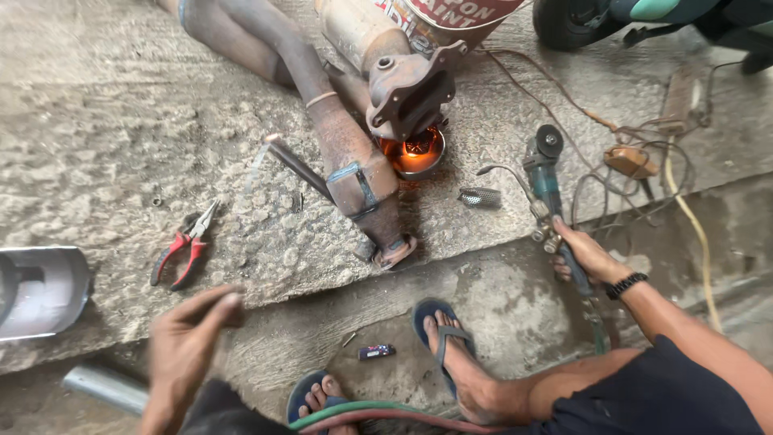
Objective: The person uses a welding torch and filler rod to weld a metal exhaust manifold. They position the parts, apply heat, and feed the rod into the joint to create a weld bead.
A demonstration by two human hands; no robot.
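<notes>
Head view: right hand [581, 251] is gripping the torch [555, 229] beside the glowing exhaust flange [411, 97]; left hand [187, 338] is hovering, fingers loose and empty; heating seems under way.

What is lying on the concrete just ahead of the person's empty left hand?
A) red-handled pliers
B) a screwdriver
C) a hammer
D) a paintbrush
A: the red-handled pliers lie on the rough concrete slab just beyond the raised, empty left hand, while the right hand grips a torch handle on the other side.
</notes>
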